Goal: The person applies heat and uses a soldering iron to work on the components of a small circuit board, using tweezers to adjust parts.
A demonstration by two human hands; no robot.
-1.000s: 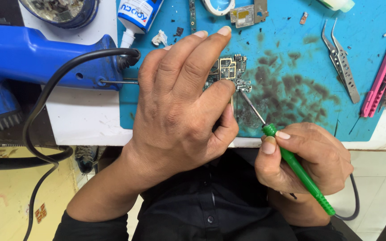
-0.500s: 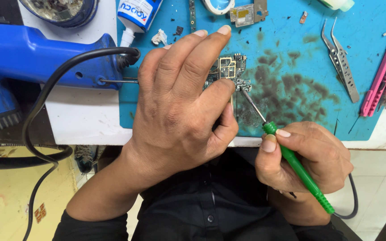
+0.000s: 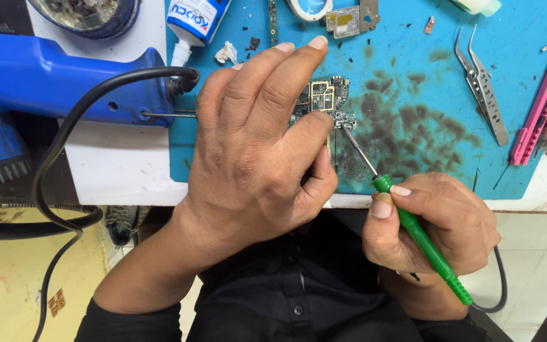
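A small circuit board [image 3: 324, 101] is pinned flat against a blue work mat [image 3: 413, 76] by the left hand [image 3: 254, 145], whose fingers are spread over the board's left part while the thumb is pressed at its near edge. Only the right part of the board is seen past the fingers. A green-handled soldering iron [image 3: 422, 237] is gripped like a pen in the right hand [image 3: 432, 228], the fingers being closed narrowly about the handle with the thumb and forefinger near its front end. Its thin metal tip is laid against the near right corner of the board, just beside the left thumb. A dark cord is seen running from the back of the handle, near the right wrist.

The mat is spread on a white tabletop [image 3: 121, 168] and is stained with dark smudges to the right of the board. Metal tweezers [image 3: 482, 95] are laid on the mat well to the right, and a pink tool [image 3: 542, 101] is placed at the far right edge. A blue hot-air gun [image 3: 52, 82] with a black cable is rested on the left, and a white tube with a blue label [image 3: 191, 22] is seen at the far edge.
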